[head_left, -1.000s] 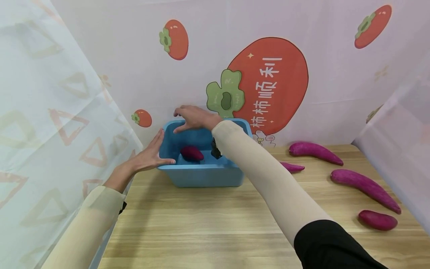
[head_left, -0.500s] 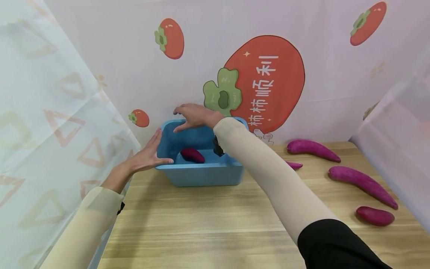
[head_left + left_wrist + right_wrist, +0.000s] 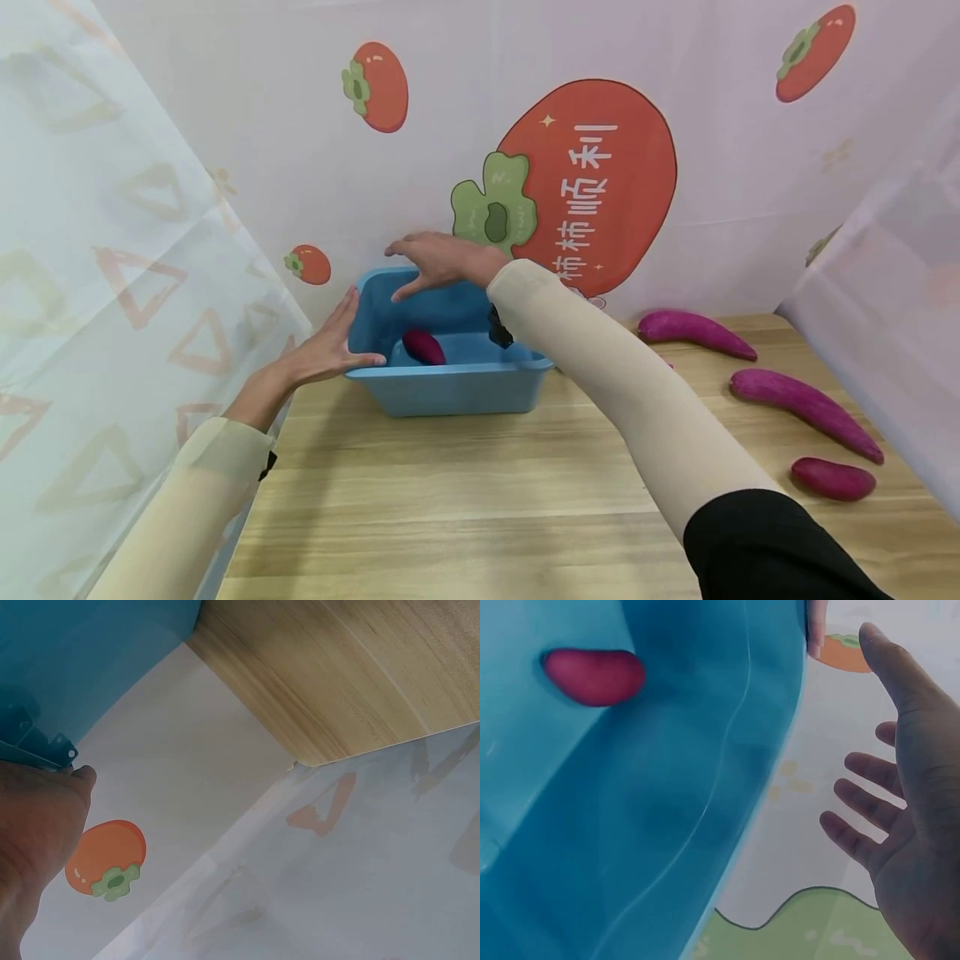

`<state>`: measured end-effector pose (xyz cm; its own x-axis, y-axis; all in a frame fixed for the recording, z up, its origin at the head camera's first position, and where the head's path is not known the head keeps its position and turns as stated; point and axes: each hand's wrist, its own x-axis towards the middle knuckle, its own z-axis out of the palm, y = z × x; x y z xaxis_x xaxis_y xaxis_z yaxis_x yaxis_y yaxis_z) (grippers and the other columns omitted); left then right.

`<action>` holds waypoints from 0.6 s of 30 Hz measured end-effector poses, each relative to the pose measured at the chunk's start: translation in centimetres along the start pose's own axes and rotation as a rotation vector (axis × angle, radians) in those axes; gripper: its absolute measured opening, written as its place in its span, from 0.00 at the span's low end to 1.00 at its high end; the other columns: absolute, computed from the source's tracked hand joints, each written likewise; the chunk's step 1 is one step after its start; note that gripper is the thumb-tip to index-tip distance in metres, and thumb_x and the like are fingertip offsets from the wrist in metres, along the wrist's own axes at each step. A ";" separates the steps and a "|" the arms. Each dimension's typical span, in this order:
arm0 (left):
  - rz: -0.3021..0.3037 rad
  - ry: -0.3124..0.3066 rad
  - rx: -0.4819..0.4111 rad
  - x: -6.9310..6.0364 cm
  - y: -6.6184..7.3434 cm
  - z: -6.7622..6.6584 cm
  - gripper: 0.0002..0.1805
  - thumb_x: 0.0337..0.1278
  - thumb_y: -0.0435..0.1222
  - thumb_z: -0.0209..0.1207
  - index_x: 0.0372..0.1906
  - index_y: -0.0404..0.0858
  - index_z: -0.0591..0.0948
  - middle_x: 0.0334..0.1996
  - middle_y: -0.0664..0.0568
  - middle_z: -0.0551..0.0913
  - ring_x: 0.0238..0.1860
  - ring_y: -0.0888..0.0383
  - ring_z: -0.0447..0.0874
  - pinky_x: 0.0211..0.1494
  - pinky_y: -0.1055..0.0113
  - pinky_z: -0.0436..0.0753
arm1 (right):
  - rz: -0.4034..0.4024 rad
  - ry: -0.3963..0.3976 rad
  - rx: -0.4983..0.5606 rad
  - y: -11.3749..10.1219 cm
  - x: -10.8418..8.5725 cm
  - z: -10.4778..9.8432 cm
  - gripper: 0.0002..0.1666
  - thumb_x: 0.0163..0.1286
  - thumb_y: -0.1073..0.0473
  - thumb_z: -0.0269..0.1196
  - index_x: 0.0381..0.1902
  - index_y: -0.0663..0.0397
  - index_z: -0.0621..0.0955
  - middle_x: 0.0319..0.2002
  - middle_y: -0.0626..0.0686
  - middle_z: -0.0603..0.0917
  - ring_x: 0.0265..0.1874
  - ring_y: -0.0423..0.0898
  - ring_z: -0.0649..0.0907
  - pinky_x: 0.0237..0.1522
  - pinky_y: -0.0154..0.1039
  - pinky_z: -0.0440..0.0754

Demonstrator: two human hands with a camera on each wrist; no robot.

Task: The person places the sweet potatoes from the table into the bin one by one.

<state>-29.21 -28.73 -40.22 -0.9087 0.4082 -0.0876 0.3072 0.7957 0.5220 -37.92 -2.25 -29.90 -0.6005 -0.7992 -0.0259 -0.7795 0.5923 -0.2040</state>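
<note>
A blue plastic bin [image 3: 457,396] stands against the back wall, with one short purple sweet potato [image 3: 423,347] on its floor. My left hand [image 3: 326,350] rests on the bin's left end, its fingers extended along the outside and the thumb stretched over the front rim. In the left wrist view the bin partly hides that hand [image 3: 41,825]. Over the bin's back rim hovers my right hand [image 3: 442,257], holding nothing. The right wrist view shows that hand [image 3: 915,795] with fingers apart, beyond the rim from the sweet potato [image 3: 596,676].
On the right of the wooden table [image 3: 420,500] lie two long purple sweet potatoes [image 3: 697,332] and a short one [image 3: 832,479]. Another is almost wholly hidden behind the right forearm. Patterned cloth walls [image 3: 135,333] border the table at the left, back and right.
The sweet potato in the bin has rocked and turned slightly. My right forearm has shifted a little right, covering more of the sweet potato behind it. The left hand stays on the bin.
</note>
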 end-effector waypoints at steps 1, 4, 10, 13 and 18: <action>-0.001 0.000 0.000 0.0 0.0 0.0 0.69 0.63 0.61 0.66 0.85 0.41 0.28 0.86 0.45 0.25 0.86 0.36 0.29 0.78 0.24 0.47 | 0.005 -0.009 -0.002 0.0 -0.1 -0.1 0.54 0.70 0.30 0.67 0.83 0.51 0.64 0.80 0.58 0.67 0.79 0.56 0.68 0.77 0.56 0.69; -0.003 0.001 0.004 0.0 0.1 0.0 0.69 0.63 0.61 0.66 0.85 0.41 0.28 0.86 0.45 0.24 0.86 0.36 0.29 0.78 0.23 0.47 | 0.012 -0.029 -0.002 0.0 -0.6 -0.2 0.57 0.70 0.29 0.66 0.85 0.50 0.60 0.82 0.58 0.64 0.81 0.57 0.65 0.78 0.58 0.67; -0.003 0.010 0.008 -0.1 0.1 0.1 0.70 0.61 0.63 0.66 0.86 0.41 0.28 0.86 0.46 0.25 0.86 0.35 0.29 0.78 0.25 0.49 | -0.001 -0.047 0.029 0.2 -1.7 -0.5 0.63 0.67 0.28 0.68 0.87 0.50 0.54 0.84 0.57 0.58 0.83 0.58 0.61 0.80 0.60 0.63; -0.005 0.013 0.009 -0.1 0.1 0.1 0.71 0.60 0.63 0.66 0.86 0.41 0.28 0.86 0.46 0.25 0.86 0.36 0.29 0.79 0.25 0.49 | -0.009 -0.050 0.048 0.4 -2.3 -0.6 0.66 0.66 0.27 0.69 0.87 0.49 0.52 0.85 0.55 0.56 0.83 0.57 0.59 0.80 0.60 0.62; -0.001 0.017 0.005 -0.1 0.1 0.1 0.71 0.60 0.63 0.66 0.86 0.41 0.28 0.86 0.46 0.25 0.86 0.36 0.29 0.78 0.25 0.49 | -0.032 -0.054 0.054 0.8 -3.0 -0.7 0.69 0.63 0.26 0.70 0.88 0.47 0.50 0.86 0.54 0.54 0.84 0.56 0.58 0.80 0.60 0.62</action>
<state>-29.03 -28.66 -40.23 -0.9134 0.4003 -0.0737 0.3081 0.7983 0.5174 -36.83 0.67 -29.33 -0.5636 -0.8230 -0.0709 -0.7867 0.5610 -0.2577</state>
